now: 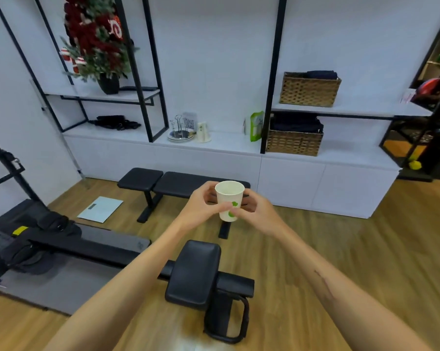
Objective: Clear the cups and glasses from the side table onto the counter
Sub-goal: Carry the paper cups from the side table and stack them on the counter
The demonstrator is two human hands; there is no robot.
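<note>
The paper cup [229,200] is up in the air in front of you, upright, pinched between your left hand [201,206] and right hand [254,211], both closed on its thin wall above the bench [163,183]. It looks empty from here. Squeeze too hard and the wall may buckle; loosen one hand carelessly and it could tip or drop to the floor (paper gives little warning). The counter [226,144] is well ahead, already holding a stack of cups [203,132] beside a glass rack [179,130]. Two baskets [293,141] hold dark folded cloth.
</note>
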